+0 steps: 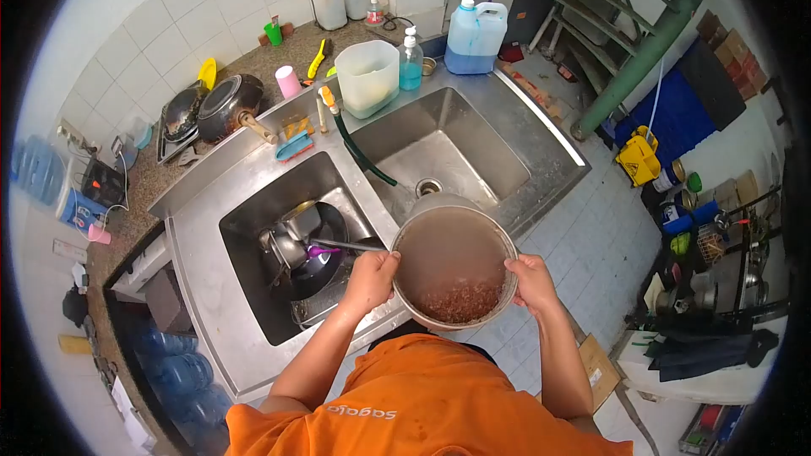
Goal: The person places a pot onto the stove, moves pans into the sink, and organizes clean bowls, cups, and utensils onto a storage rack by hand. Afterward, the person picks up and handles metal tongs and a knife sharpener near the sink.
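Observation:
My left hand [370, 282] and my right hand [533, 282] grip opposite sides of the rim of a round metal pot [453, 202]. Thumbs lie on top of the rim; the other fingers are mostly hidden beneath. Inside the pot is cloudy brownish water with reddish-brown grains [461, 300] gathered toward my body. The pot is held in front of me, over the front edge of the right sink basin [481, 139]. Just beyond it, a green hose [361, 152] hangs from the orange-ended tap [328, 98] toward the drain [427, 187].
The left basin [245, 287] holds a dark pan [325, 274] and metal cookware. A whitish tub [366, 76], a soap pump bottle [410, 63] and a blue liquid jug [475, 38] line the back. A blackened pot [228, 105] stands on the left counter. Green stairs [638, 59] rise at right.

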### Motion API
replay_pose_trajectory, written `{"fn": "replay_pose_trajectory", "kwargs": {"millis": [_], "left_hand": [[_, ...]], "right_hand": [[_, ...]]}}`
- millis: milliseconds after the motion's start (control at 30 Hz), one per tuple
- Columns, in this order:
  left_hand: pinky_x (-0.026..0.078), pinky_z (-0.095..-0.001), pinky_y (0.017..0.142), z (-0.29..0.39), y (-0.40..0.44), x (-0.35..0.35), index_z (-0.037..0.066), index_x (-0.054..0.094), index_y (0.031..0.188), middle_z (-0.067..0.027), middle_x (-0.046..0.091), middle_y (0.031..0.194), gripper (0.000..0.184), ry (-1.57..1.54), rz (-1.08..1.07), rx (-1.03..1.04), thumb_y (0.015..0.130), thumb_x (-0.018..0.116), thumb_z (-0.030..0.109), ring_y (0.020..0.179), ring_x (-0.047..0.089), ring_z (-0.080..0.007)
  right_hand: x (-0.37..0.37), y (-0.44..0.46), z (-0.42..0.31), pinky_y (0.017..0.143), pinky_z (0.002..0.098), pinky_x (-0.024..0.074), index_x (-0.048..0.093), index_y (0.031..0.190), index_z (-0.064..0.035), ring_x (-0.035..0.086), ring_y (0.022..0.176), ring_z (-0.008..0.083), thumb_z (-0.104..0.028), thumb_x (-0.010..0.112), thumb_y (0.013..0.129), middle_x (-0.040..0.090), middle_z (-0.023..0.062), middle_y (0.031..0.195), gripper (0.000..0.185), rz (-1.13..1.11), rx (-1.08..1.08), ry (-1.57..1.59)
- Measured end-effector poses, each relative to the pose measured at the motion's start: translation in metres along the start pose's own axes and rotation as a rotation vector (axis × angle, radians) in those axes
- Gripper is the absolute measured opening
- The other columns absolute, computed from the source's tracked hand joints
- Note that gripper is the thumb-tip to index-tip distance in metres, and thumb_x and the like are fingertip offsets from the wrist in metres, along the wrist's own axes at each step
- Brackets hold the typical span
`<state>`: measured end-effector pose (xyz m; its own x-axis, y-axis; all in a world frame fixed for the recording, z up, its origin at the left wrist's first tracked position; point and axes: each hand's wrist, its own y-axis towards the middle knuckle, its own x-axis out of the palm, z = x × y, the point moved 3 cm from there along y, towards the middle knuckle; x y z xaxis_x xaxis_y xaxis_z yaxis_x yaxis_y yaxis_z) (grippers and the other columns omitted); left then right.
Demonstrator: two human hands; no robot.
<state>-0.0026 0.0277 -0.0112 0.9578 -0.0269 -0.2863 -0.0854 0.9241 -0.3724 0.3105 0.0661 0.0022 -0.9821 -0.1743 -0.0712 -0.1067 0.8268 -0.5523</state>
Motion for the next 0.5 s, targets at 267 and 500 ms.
{"fn": "replay_pose_trajectory", "kwargs": {"millis": [267,500], "left_hand": [[0.046,-0.0357,0.045,0.039,0.049,-0.001,-0.002,0.054,0.064,-0.0097,0.053,0.049,0.049,0.013,0.076,0.151,0.105,0.052,0.025,0.042,0.061,-0.0192],[0.045,-0.0345,0.046,0.112,0.054,0.019,-0.002,0.053,0.063,-0.0088,0.050,0.047,0.049,0.028,0.014,0.284,0.105,0.052,0.023,0.042,0.060,-0.0175]], "right_hand": [[-0.012,0.043,-0.032,0.034,0.0260,0.0315,0.063,0.083,-0.0041,0.042,0.038,0.0082,-0.017,0.054,0.103,0.053,0.0001,0.058,0.025,0.021,-0.064,0.049],[-0.057,0.025,-0.041,0.034,0.0243,0.0329,0.067,0.086,-0.0044,0.044,0.039,0.0056,-0.019,0.055,0.104,0.057,-0.0013,0.060,0.025,0.106,-0.169,0.159]]}}
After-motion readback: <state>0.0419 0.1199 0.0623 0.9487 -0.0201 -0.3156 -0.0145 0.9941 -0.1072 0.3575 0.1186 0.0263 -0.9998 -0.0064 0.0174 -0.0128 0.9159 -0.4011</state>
